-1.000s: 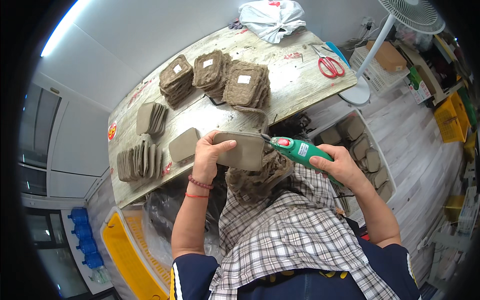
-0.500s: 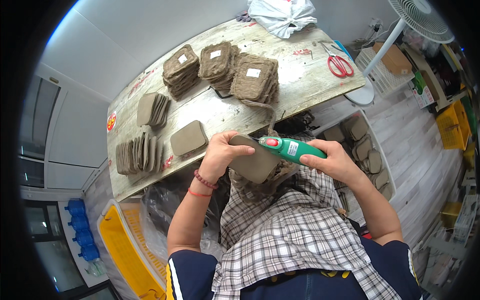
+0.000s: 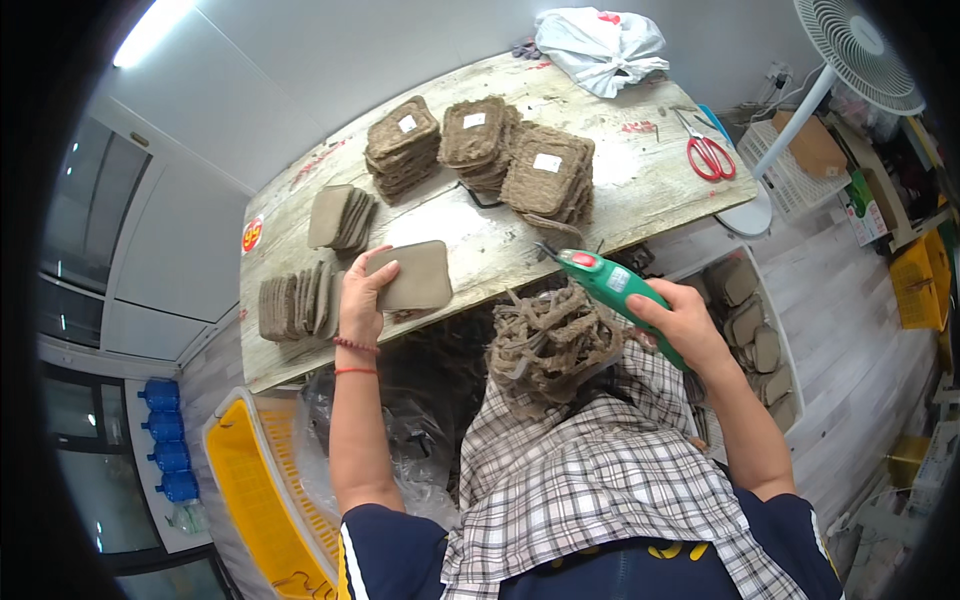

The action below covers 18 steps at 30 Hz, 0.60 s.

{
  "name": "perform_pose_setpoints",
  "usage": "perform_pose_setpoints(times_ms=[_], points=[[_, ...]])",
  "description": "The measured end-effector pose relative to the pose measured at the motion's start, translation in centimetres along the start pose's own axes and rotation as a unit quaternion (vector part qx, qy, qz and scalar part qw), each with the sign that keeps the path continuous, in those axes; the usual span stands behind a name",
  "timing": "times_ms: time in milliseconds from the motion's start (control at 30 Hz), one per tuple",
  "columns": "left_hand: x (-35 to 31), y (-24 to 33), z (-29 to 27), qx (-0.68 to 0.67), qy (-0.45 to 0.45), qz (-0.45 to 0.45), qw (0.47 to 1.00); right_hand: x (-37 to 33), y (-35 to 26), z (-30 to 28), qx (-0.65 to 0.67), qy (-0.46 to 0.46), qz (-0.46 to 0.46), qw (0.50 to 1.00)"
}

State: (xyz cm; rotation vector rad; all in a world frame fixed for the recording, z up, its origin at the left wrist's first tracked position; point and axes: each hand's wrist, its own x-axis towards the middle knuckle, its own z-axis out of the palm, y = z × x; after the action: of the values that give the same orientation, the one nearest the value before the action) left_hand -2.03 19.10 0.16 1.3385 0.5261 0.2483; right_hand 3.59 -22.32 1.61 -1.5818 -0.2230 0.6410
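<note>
My left hand (image 3: 362, 298) pinches a smooth brown rounded-square pad (image 3: 418, 278) by its left edge, over the near edge of the table. The single pad seen there before is mostly hidden under it. In my right hand (image 3: 682, 318) is a green cordless electric scissors (image 3: 612, 280) with a red button, its dark tip pointing up and left, apart from any pad. A tangle of shaggy brown trimmings (image 3: 550, 340) lies on the checked apron (image 3: 600, 450) in my lap. Smooth pads stand in a leaning row (image 3: 290, 305) and a leaning stack (image 3: 338, 215) beside my left hand.
Farther back on the worn table (image 3: 640, 185) are rough-edged pad stacks (image 3: 545, 185) with white labels, red-handled scissors (image 3: 710, 158) and a white plastic bag (image 3: 600, 50). A bin of pads (image 3: 745, 310) stands right, a yellow basket (image 3: 255, 500) left, a fan (image 3: 850, 50) far right.
My left hand has carried the pad left, away from my lap, over the one lying on the table. The electric scissors have come away from it, uncovering the trimmings. The view has shifted slightly.
</note>
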Motion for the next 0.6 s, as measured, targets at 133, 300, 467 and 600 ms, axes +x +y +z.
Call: perform_pose_setpoints(times_ms=[133,300,467,600], points=[[4.0,-5.0,-4.1,0.355,0.178,0.120,0.910,-2.1,2.6,-1.7,0.003,0.040,-0.003,0.999],[1.4,-1.8,8.1,0.542,0.168,0.428,0.703,-4.7,2.9,-2.6,0.031,0.078,-0.006,0.996],[4.1,-3.1,19.6,0.558,0.025,0.438,0.705,-5.6,3.3,-2.8,0.017,0.091,-0.020,0.996],[5.3,-3.5,21.1,0.609,-0.033,0.313,0.728,-6.8,4.4,-3.5,0.014,0.103,-0.017,0.994]])
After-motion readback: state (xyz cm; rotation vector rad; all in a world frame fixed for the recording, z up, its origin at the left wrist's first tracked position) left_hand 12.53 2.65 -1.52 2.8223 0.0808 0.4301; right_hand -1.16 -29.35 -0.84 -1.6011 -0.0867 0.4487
